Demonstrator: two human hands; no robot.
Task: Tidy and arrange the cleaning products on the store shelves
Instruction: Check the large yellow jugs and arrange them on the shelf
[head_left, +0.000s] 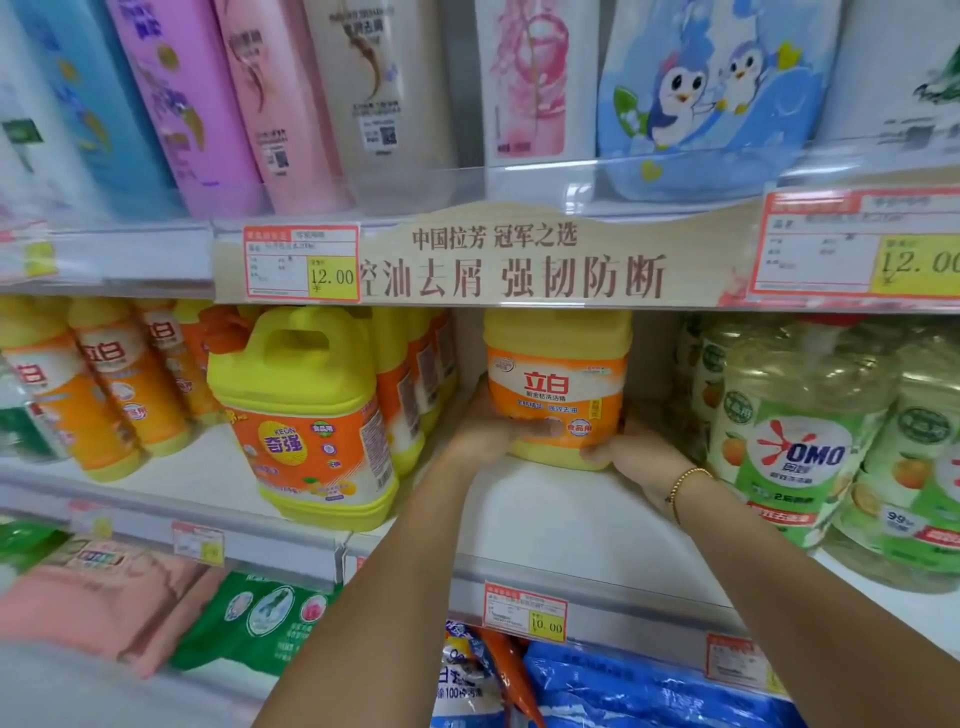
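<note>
Head view: the left hand and right hand curl round the lower sides of the yellow dish-soap jug, upright on the white shelf between the Keon jug and OMO bottles.

Shop aisle stocked with household goods: a printed paper banner bearing Chinese slogans runs along the front rail of a shelf. At the banner's left end a red-bordered price tag reads 12.00, and a second tag just right of the banner shows the same figure. Above the banner, tall bottles in pink, blue and white stand packed side by side. Below it, yellow jugs and green-labelled bottles are ranked in rows several deep. Lower still, a third tag reads 10.00 above blue plastic bags.
</note>
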